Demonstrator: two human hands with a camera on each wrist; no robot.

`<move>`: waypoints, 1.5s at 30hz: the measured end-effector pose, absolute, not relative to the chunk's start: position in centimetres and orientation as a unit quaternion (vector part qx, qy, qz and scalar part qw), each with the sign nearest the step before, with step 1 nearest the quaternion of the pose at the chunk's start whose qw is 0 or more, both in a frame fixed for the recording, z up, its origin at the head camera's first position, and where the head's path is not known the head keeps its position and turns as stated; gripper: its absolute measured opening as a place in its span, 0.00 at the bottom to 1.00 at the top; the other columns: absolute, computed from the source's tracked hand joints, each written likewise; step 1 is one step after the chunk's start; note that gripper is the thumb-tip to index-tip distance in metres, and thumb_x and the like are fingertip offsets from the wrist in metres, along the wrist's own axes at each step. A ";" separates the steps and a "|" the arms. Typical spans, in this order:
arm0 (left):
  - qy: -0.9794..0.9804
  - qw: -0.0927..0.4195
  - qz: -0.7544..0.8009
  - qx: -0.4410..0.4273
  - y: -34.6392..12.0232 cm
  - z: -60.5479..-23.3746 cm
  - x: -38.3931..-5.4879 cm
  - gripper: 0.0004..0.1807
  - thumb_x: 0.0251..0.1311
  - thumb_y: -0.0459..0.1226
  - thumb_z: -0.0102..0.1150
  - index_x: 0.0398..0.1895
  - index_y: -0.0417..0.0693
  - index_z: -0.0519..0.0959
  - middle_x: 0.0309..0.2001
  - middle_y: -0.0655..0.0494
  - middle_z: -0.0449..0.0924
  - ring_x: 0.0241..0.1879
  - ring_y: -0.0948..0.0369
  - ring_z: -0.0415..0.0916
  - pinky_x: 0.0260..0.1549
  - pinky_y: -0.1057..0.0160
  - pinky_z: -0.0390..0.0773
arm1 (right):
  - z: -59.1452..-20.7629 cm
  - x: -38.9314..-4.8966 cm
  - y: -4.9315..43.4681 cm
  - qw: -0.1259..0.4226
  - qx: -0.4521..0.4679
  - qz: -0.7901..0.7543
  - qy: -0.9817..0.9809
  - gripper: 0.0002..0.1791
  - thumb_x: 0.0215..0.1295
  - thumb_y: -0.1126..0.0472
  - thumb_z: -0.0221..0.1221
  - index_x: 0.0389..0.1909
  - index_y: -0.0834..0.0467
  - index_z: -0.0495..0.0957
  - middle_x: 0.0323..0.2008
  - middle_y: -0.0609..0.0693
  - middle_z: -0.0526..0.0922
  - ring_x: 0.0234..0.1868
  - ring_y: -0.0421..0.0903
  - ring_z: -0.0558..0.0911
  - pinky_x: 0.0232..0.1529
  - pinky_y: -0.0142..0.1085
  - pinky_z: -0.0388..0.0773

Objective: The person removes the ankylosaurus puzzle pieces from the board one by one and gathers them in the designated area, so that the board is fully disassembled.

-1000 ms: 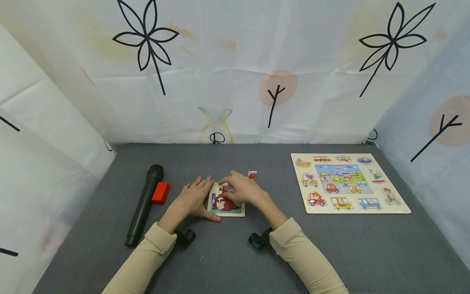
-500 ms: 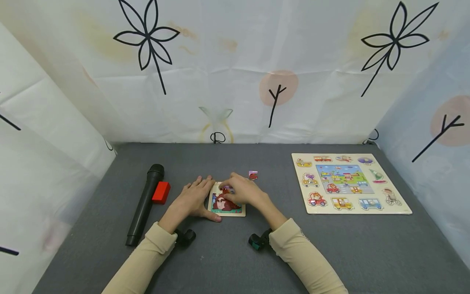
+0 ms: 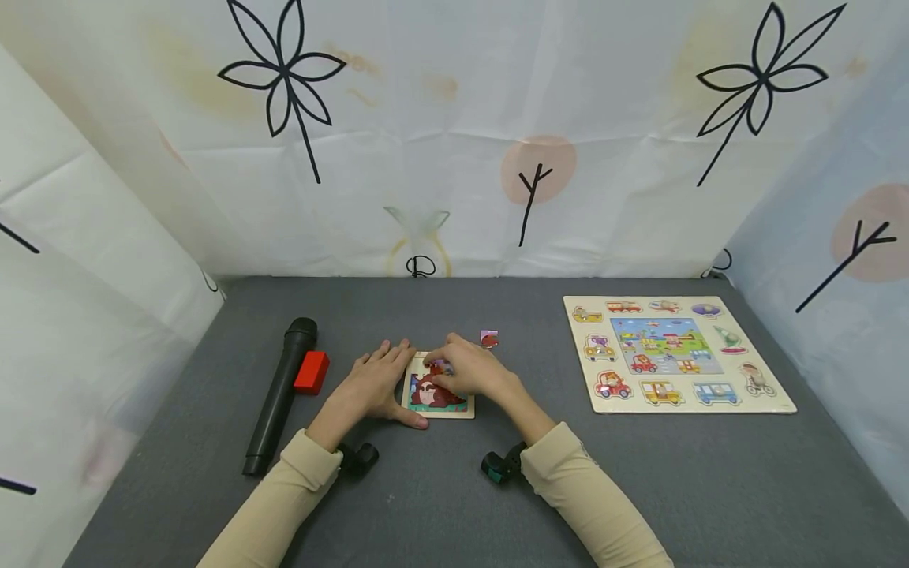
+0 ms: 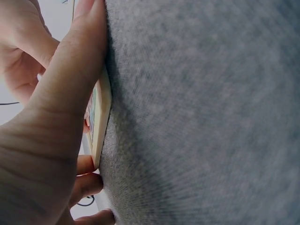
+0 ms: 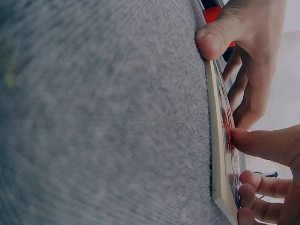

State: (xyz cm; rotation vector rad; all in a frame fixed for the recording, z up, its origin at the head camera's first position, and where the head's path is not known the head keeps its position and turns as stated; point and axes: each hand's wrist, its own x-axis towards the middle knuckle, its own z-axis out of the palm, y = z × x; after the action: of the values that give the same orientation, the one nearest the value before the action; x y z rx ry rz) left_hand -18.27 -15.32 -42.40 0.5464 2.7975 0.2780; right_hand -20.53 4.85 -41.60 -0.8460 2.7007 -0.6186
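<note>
A small wooden jigsaw puzzle [image 3: 438, 400] with a cream frame and a red-brown animal picture lies on the grey table. My left hand [image 3: 375, 382] rests along its left side with fingers stretched out, the thumb by the near edge. Over the upper part of the puzzle, my right hand [image 3: 472, 366] has bent fingers and holds a purplish puzzle piece [image 3: 444, 366] at the picture's surface. The right wrist view shows the thumb [image 5: 240, 136] touching the picture and fingertips [image 5: 248, 193] near the far edge. One loose puzzle piece [image 3: 489, 338] lies just beyond the right hand.
To the left lie a black microphone [image 3: 280, 398] and a red block [image 3: 311, 373] touching or close to it. A large wooden vehicle puzzle board [image 3: 582, 394] lies at the right. White patterned cloth [image 3: 454, 173] hangs behind the table.
The right hand's fingers have shifted slightly over the top of the puzzle, and the purplish piece sits a little differently under them. My left hand stays where it was.
</note>
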 end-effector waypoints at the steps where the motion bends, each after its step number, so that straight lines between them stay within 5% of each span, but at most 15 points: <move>1: 0.967 0.138 0.096 0.189 -15.3 -42.4 -18.3 0.68 0.39 0.69 0.76 0.80 0.46 0.57 0.80 0.39 0.54 0.79 0.34 0.51 0.70 0.28 0.57 | -41.6 -20.5 4.9 0.121 -0.290 -0.212 0.925 0.19 0.70 0.55 0.65 0.60 0.52 0.83 0.45 0.55 0.78 0.34 0.43 0.72 0.36 0.37 0.72; 24: 0.966 0.140 0.097 0.192 -15.3 -42.4 -18.2 0.68 0.39 0.69 0.76 0.79 0.46 0.57 0.80 0.38 0.54 0.79 0.34 0.52 0.70 0.27 0.57 | -41.8 -20.5 4.9 0.127 -0.286 -0.215 0.925 0.18 0.71 0.54 0.64 0.59 0.50 0.81 0.53 0.57 0.75 0.42 0.49 0.79 0.44 0.46 0.80; 39: 0.966 0.136 0.096 0.196 -15.4 -42.5 -18.3 0.68 0.40 0.69 0.76 0.79 0.44 0.57 0.80 0.38 0.55 0.78 0.33 0.53 0.69 0.27 0.58 | -41.9 -20.6 5.0 0.118 -0.291 -0.211 0.926 0.20 0.71 0.53 0.65 0.62 0.49 0.78 0.50 0.57 0.76 0.37 0.47 0.76 0.38 0.41 0.77; 45: 0.966 0.135 0.097 0.200 -15.5 -42.5 -18.3 0.68 0.40 0.69 0.76 0.79 0.43 0.56 0.80 0.37 0.55 0.78 0.33 0.52 0.69 0.27 0.58 | -41.9 -20.6 5.2 0.121 -0.284 -0.234 0.922 0.27 0.70 0.54 0.65 0.68 0.52 0.74 0.57 0.58 0.77 0.51 0.51 0.81 0.52 0.48 0.80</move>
State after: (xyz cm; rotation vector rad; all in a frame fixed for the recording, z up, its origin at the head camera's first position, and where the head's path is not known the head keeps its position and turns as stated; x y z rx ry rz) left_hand -18.34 -15.47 -42.54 0.5802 2.7975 0.2798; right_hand -20.56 5.18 -41.87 -0.8282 2.6923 -0.6844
